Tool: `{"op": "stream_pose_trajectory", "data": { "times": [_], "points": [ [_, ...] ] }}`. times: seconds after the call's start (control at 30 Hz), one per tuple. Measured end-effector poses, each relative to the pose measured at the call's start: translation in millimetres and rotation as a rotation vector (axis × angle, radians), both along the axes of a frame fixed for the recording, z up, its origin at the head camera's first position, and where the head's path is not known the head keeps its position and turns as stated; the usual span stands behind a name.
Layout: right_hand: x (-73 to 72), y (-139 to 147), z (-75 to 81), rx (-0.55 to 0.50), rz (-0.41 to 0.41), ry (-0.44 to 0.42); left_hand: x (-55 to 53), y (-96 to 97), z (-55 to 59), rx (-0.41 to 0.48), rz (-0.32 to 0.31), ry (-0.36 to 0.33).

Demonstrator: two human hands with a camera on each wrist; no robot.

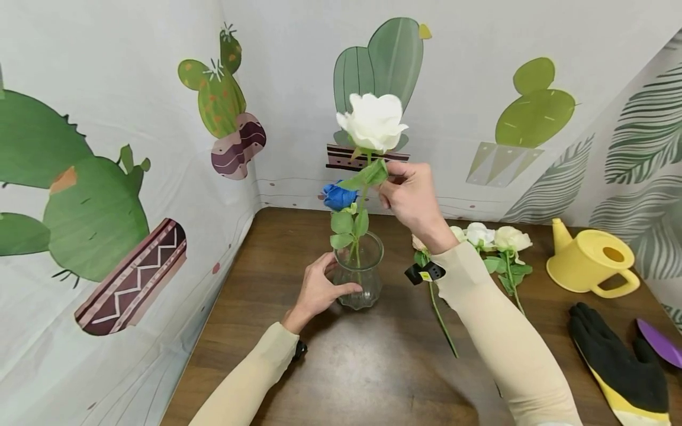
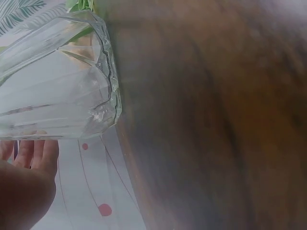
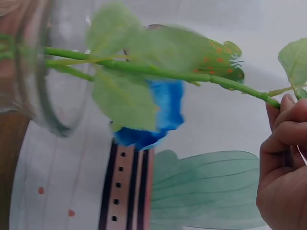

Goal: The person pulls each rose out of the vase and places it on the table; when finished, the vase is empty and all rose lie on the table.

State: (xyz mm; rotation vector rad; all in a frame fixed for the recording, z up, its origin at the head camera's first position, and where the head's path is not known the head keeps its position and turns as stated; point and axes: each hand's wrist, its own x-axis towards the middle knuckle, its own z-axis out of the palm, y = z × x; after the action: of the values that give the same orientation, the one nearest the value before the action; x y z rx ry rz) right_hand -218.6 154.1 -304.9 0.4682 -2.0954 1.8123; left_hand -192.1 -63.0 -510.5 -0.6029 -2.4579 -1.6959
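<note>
My right hand [image 1: 412, 198] pinches the green stem of a white rose [image 1: 372, 123] just below the bloom, near a leaf. The rose stands upright, its lower stem inside the mouth of a clear glass vase [image 1: 359, 290]. Behind that stem is a blue rose [image 1: 338, 196], its bloom above the vase rim; leaves partly cover it in the right wrist view. Around the vase's left side my left hand [image 1: 319, 287] holds the glass, thumb across the front. In the left wrist view its fingers [image 2: 48, 155] show beside the glass.
On the brown table [image 1: 330, 378], several pale roses [image 1: 511, 238] lie to the right, partly behind my right forearm. Farther right are a yellow watering can [image 1: 586, 257], a black-and-yellow glove [image 1: 618, 361] and a purple object [image 1: 660, 343]. Cactus-print cloth [image 1: 298, 89] hangs behind.
</note>
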Motion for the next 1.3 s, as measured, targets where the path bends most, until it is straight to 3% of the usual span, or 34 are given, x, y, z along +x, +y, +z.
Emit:
{"op": "stream_pose_trajectory", "data": {
  "times": [0.2,0.4,0.6,0.8,0.9,1.07,1.3],
  "points": [
    [3.6,9,15.8,-0.081,-0.062,0.037,0.6,0.5,-1.1,0.004,-0.007,-0.012],
    [7.5,18,33.9,-0.179,-0.096,0.129,0.4,1.0,-2.5,0.021,-0.008,-0.019],
    [15.4,30,57.1,-0.295,-0.118,0.206,0.6,1.5,-2.6,0.026,-0.005,-0.015],
    [26.3,47,82.1,-0.424,-0.142,0.228,1.3,1.6,-1.4,0.017,0.007,-0.007],
    [31.4,57,90.7,-0.479,-0.132,0.216,1.5,1.6,-1.5,0.013,0.011,-0.007],
    [39.9,74,93.0,-0.472,-0.137,0.155,1.2,1.7,-0.7,0.023,0.006,-0.013],
    [45.4,95,66.6,-0.295,-0.189,-0.053,1.5,1.5,1.3,0.028,-0.004,0.007]
  ]
}}
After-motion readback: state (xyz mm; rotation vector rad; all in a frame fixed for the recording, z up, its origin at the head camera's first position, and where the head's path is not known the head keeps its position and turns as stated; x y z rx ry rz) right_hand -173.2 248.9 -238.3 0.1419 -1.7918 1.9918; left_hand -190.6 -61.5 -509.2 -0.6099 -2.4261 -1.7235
